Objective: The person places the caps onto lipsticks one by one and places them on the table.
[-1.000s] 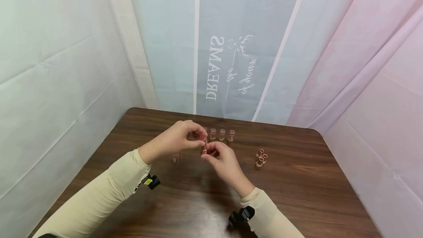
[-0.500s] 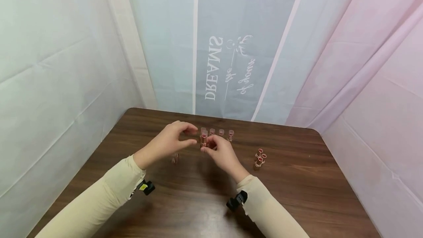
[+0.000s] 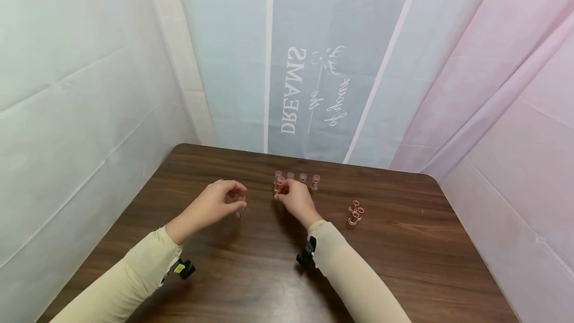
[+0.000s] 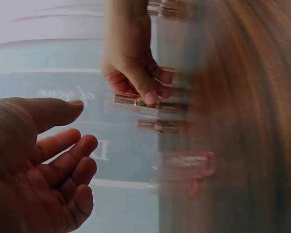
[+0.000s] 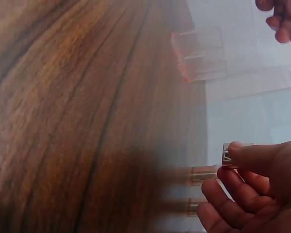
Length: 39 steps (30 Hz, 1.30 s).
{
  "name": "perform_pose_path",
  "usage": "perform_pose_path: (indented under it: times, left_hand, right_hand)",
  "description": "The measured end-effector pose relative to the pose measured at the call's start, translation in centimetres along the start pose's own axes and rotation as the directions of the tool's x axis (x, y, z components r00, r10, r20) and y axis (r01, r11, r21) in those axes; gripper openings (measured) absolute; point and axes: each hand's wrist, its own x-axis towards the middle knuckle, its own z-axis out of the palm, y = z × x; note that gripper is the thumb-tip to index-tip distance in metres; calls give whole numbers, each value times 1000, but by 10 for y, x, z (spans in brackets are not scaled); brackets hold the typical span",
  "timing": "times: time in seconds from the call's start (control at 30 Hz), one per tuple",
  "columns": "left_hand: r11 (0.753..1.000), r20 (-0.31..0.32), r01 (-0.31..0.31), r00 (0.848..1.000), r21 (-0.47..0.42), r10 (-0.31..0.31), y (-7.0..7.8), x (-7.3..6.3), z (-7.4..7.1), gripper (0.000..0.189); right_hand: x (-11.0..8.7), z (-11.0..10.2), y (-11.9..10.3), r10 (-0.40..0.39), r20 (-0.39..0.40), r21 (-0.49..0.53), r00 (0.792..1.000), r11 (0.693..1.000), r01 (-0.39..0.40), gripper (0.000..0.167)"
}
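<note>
My right hand (image 3: 299,202) pinches a rose-gold lipstick tube (image 3: 279,186) with a clear cap. In the left wrist view this lipstick (image 4: 128,101) stands upright between thumb and fingers, near the back row of capped lipsticks (image 3: 316,182). The right wrist view shows only its metal base (image 5: 227,154) at my thumb. My left hand (image 3: 208,209) holds nothing, its thumb spread from loosely bent fingers. Clear caps (image 3: 239,213) stand on the table by its fingertips and partly behind them. In the left wrist view those caps (image 4: 184,165) look see-through with pinkish rims.
Three lipstick tubes without caps (image 3: 354,218) are clustered upright at the right on the dark wood table (image 3: 251,273). Pale curtains (image 3: 233,64) hang behind the table and along both sides.
My left hand has let go of the lipstick's top and moved left to the clear caps. My right hand has carried the lipstick back toward the row.
</note>
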Motion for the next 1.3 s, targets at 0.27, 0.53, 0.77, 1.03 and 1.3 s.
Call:
perform_pose_path:
  times: [0.27,0.53,0.77,1.03,1.3]
  left_hand:
    - [996,-29,35,999,84,-33,-17,-7,12,30]
    - [992,-30,72,997,106,-69,-29,-8,19,29]
    - [988,-8,101,995,113,-100,-34,-7,24,30]
    - [990,-12,80,997,117,-79,-37,-1,30,29]
    - [988,-45,106,994,111,-101,-42,-2,32,35]
  right_hand:
    - [3,15,7,56,17,-24,998,998,-55,15]
    - [1,22,5,74,-15,-24,997,997,-75,12]
    - [1,27,6,48,-24,-81,999,995,-50,12]
    - [-10,10,1,31,-18,-63,999,998,-32,23]
    - [-43,-49,-2,-132,-85,-67,988,990,127,33]
